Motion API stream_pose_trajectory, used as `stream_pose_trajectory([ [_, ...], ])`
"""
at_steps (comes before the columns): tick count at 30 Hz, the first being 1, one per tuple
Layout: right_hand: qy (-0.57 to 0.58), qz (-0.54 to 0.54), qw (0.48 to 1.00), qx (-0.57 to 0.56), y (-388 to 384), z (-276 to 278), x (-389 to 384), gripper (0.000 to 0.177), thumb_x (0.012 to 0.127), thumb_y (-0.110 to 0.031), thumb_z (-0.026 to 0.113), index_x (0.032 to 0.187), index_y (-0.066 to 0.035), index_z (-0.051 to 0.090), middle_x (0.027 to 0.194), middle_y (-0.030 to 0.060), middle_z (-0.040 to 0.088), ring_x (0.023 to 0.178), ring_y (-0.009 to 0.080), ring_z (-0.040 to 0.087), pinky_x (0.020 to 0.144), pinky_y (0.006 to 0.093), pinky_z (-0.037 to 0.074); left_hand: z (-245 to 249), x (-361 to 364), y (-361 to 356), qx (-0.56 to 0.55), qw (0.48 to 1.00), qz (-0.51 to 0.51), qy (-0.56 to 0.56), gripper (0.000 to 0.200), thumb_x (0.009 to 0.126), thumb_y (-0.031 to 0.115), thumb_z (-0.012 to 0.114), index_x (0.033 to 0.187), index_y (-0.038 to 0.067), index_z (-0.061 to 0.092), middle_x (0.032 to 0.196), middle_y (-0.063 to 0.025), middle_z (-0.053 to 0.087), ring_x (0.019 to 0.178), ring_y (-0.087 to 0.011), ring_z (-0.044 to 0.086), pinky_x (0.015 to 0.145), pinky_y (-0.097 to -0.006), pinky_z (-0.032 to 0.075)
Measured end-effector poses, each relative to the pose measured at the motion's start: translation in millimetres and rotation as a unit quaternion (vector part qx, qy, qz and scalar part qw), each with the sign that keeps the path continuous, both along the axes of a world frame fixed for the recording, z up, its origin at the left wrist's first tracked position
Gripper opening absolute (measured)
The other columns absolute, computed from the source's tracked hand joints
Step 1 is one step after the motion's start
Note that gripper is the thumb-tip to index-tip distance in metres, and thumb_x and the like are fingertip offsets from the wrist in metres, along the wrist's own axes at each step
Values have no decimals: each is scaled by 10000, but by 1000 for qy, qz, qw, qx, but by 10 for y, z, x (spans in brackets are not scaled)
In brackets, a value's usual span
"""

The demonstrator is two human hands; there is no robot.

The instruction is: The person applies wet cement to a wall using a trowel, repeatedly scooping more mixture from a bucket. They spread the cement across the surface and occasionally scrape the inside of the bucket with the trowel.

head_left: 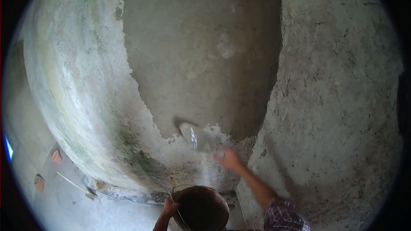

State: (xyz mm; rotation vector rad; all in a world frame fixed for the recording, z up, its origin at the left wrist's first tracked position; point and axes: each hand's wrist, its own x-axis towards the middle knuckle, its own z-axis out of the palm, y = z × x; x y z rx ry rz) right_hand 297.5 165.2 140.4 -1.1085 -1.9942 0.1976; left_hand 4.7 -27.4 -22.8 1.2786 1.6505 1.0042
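Observation:
A smooth grey plaster patch covers the middle of the wall. At its lower edge my right hand is closed and slightly blurred, with a metal trowel extending up and left from it; the trowel's handle is hard to make out. Lower down, my left hand grips the rim or wire handle of a round bucket at the left side. The bucket's inside is dark, so its contents cannot be made out.
Rough old wall stands to the right, and stained whitish wall curves away on the left. On the floor at the lower left are a reddish pot, another reddish object and a long-handled tool.

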Motion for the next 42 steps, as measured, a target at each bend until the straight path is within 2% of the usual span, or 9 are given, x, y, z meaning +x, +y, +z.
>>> stream_pose_trajectory([
  [3,137,-4,923,-360,-892,-998,1,472,851,-460,626,932,5,621,783,133,665,721,273,640,688,388,493,202,64,30,-2,1000,14,1,564,596,55,610,1158,12,619,1029,-120,681,950,-204,628,876,-328,483],
  [9,-5,-154,926,-345,-2020,-2320,260,472,891,-464,511,1114,-55,587,993,228,650,973,419,603,844,462,473,138,-109,166,8,997,9,-79,473,592,18,609,1060,-38,648,907,-101,673,824,-206,630,763,-321,513],
  [19,13,-97,925,-368,-2568,-1241,-153,394,827,-442,595,1033,-108,626,925,201,676,933,401,629,843,455,493,263,-446,3,-112,969,-64,-212,327,628,17,635,944,-62,663,768,-56,622,685,-173,588,612,-308,483],
  [21,-78,-40,846,-526,-2675,-1572,-26,633,834,-447,652,1318,-81,470,1227,243,567,1118,363,567,922,489,437,231,-573,-71,-94,970,-82,-210,317,635,14,634,941,-63,664,760,-50,620,676,-177,587,609,-305,482],
  [27,-17,-63,881,-469,-3280,-2972,493,494,858,-422,592,1205,-73,563,1162,239,596,1079,400,565,895,485,459,223,-822,-288,-30,967,-146,-207,211,658,28,635,858,-18,684,670,-36,609,600,-132,552,551,-295,437],
  [30,-317,4,843,-435,-3529,-1692,-41,529,858,-459,573,1234,-87,554,1171,244,591,1092,394,565,910,480,457,36,-838,-385,-39,968,-145,-199,58,654,56,627,680,5,620,588,-16,552,546,-95,516,504,-287,395],
  [34,-373,-113,780,-490,-3584,-1782,-111,653,803,-495,648,1299,-99,495,1189,249,581,1180,344,528,976,483,411,187,-824,-430,-58,971,-128,-195,105,668,89,633,582,36,604,534,-17,541,532,-105,512,492,-294,370],
  [38,-331,56,870,-362,-3284,-1724,-172,465,827,-557,570,1003,-137,664,991,201,669,962,385,637,822,495,513,302,-791,-475,-46,971,-118,-205,141,683,96,642,574,31,580,556,-14,563,525,-106,510,500,-290,379],
  [42,-333,-91,856,-385,-3235,-980,-468,446,810,-539,584,973,-135,679,906,217,673,857,416,651,766,526,520,377,-723,-509,-7,962,-130,-241,130,669,76,647,575,32,568,548,1,538,529,-89,506,490,-298,376],
])
